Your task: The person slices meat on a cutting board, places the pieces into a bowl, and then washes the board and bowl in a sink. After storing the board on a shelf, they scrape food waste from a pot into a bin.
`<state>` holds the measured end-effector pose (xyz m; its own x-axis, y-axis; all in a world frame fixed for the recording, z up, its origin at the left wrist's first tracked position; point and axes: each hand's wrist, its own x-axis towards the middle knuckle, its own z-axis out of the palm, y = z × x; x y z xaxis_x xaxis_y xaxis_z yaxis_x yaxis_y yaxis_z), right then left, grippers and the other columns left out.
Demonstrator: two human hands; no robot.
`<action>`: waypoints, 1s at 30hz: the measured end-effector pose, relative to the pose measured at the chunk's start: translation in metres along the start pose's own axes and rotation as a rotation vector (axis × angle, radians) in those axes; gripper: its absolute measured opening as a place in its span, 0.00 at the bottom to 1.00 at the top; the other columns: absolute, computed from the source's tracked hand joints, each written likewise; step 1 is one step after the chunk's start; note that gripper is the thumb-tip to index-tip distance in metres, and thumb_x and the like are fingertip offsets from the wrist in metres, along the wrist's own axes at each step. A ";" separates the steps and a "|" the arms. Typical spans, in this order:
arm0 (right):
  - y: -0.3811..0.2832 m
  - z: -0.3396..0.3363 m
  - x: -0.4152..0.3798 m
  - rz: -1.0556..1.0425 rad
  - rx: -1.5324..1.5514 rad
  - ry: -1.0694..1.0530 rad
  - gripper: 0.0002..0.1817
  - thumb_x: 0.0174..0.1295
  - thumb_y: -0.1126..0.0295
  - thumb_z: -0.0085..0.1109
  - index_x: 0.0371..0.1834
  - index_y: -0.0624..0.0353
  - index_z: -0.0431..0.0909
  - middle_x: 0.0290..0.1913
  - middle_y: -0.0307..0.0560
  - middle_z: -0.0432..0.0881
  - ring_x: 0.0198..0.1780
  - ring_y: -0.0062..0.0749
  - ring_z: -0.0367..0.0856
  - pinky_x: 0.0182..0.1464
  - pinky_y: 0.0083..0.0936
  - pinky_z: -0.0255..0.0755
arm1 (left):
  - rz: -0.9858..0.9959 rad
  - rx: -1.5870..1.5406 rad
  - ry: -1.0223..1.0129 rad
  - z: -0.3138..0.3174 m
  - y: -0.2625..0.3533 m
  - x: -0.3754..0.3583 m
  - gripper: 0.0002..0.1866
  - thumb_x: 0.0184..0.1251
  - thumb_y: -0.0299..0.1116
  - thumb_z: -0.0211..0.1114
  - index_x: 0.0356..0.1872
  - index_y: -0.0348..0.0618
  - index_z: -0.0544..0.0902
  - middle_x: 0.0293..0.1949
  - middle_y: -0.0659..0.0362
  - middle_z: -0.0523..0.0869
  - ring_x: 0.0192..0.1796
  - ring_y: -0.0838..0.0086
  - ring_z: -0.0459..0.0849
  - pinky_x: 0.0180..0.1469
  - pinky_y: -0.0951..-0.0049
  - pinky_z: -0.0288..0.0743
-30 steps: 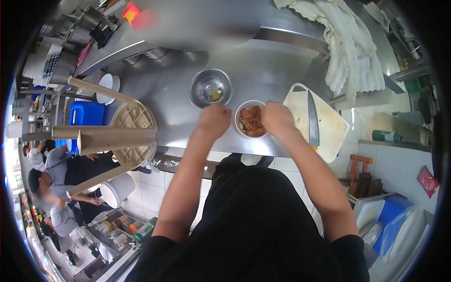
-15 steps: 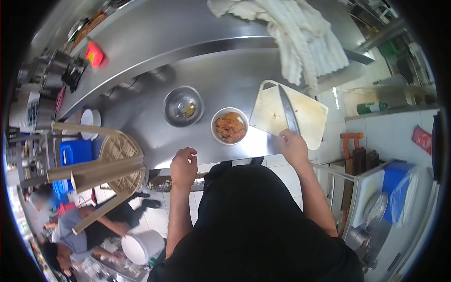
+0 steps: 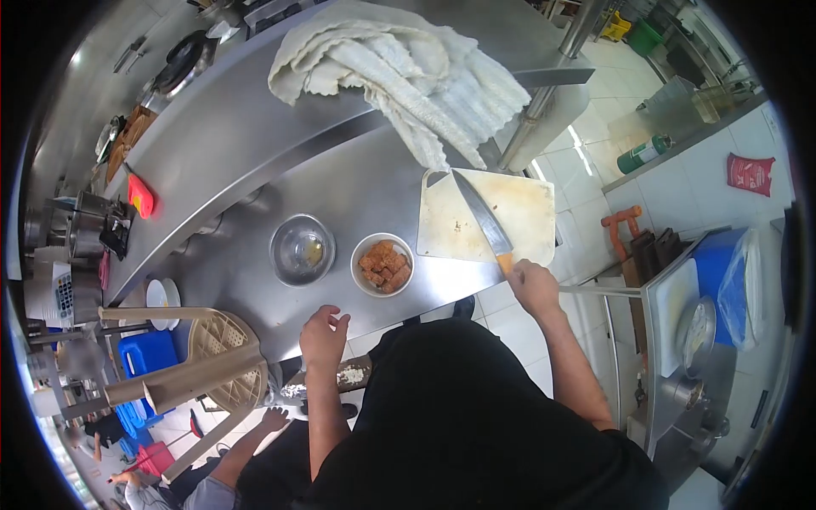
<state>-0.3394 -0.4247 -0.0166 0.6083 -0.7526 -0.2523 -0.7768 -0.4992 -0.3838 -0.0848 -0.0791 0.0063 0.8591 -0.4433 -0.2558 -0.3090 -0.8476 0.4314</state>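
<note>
- Pieces of browned food (image 3: 384,265) lie inside the white bowl (image 3: 384,294), separate chunks heaped below the rim. Bowl is upright on the worktop (image 3: 229,265).
- Status, as judged: food is portioned and contained; knife (image 3: 483,212) lies on the cutting board (image 3: 527,204), not cutting. Whether any work on the food is left: cannot be told from this view.
- Cutting board: just right of the white bowl, bearing a few dark specks. Knife handle projects past its near edge.
- Right hand (image 3: 535,289): right of and nearer the wearer than the white bowl, fingertips at the handle end. Grip: fingers drawn in; whether clamped on the handle, cannot tell.
- Left hand (image 3: 323,340): left of and nearer the wearer than the white bowl. Grip: fingers apart, loosely curved, holding nothing.
- Metal bowl (image 3: 285,246): left of the white bowl, not touching it; small yellowish residue inside.
- Pale cloth (image 3: 399,68): beyond the white bowl, on the raised shelf (image 3: 204,153).
</note>
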 end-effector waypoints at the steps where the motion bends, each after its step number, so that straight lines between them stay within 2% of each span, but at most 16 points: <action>1: 0.000 -0.001 -0.001 0.010 0.002 -0.014 0.13 0.68 0.60 0.65 0.43 0.59 0.85 0.38 0.55 0.89 0.43 0.54 0.89 0.46 0.48 0.81 | -0.003 0.001 0.005 -0.001 0.001 0.000 0.15 0.63 0.41 0.75 0.47 0.47 0.88 0.35 0.57 0.91 0.40 0.56 0.90 0.46 0.56 0.81; 10: 0.003 0.009 0.007 -0.066 0.034 0.031 0.14 0.67 0.59 0.65 0.44 0.59 0.86 0.34 0.55 0.89 0.39 0.54 0.89 0.43 0.47 0.81 | -0.036 -0.006 0.036 -0.003 0.005 0.001 0.17 0.65 0.44 0.75 0.49 0.47 0.88 0.35 0.57 0.91 0.42 0.56 0.91 0.47 0.56 0.82; 13: -0.008 0.003 0.011 -0.010 0.011 -0.054 0.15 0.66 0.59 0.67 0.47 0.57 0.85 0.40 0.55 0.90 0.45 0.54 0.89 0.49 0.46 0.81 | -0.048 -0.030 0.037 -0.003 0.007 -0.001 0.17 0.65 0.44 0.74 0.48 0.46 0.88 0.35 0.57 0.92 0.42 0.56 0.90 0.47 0.56 0.82; 16: -0.009 0.009 0.015 -0.052 0.008 -0.024 0.15 0.65 0.59 0.68 0.47 0.56 0.85 0.40 0.54 0.90 0.45 0.54 0.89 0.48 0.46 0.81 | -0.044 -0.029 0.067 -0.002 0.004 -0.003 0.17 0.65 0.44 0.74 0.48 0.46 0.88 0.36 0.57 0.92 0.42 0.57 0.90 0.46 0.56 0.81; 24: -0.025 0.012 0.025 -0.116 0.005 -0.070 0.14 0.66 0.59 0.67 0.45 0.57 0.85 0.37 0.54 0.89 0.42 0.54 0.88 0.46 0.47 0.80 | -0.098 -0.045 0.089 -0.018 0.010 -0.006 0.16 0.66 0.45 0.74 0.48 0.46 0.88 0.36 0.58 0.91 0.42 0.57 0.90 0.47 0.56 0.82; 27: -0.017 0.014 0.021 -0.125 -0.013 -0.069 0.14 0.67 0.57 0.66 0.44 0.56 0.85 0.36 0.54 0.88 0.41 0.55 0.88 0.45 0.48 0.79 | -0.124 -0.141 0.089 -0.021 0.006 -0.006 0.16 0.66 0.45 0.74 0.48 0.46 0.88 0.37 0.57 0.91 0.43 0.56 0.90 0.49 0.55 0.82; 30: -0.032 0.024 0.032 -0.216 -0.009 -0.093 0.15 0.68 0.56 0.65 0.44 0.57 0.85 0.36 0.55 0.88 0.40 0.56 0.88 0.45 0.48 0.79 | -0.003 -0.098 0.291 -0.006 -0.018 -0.004 0.18 0.64 0.46 0.76 0.46 0.44 0.89 0.36 0.52 0.92 0.41 0.58 0.91 0.47 0.57 0.83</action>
<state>-0.2917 -0.4228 -0.0334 0.7727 -0.5851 -0.2461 -0.6281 -0.6486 -0.4300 -0.0803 -0.0608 0.0048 0.9452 -0.3264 -0.0047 -0.2773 -0.8105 0.5160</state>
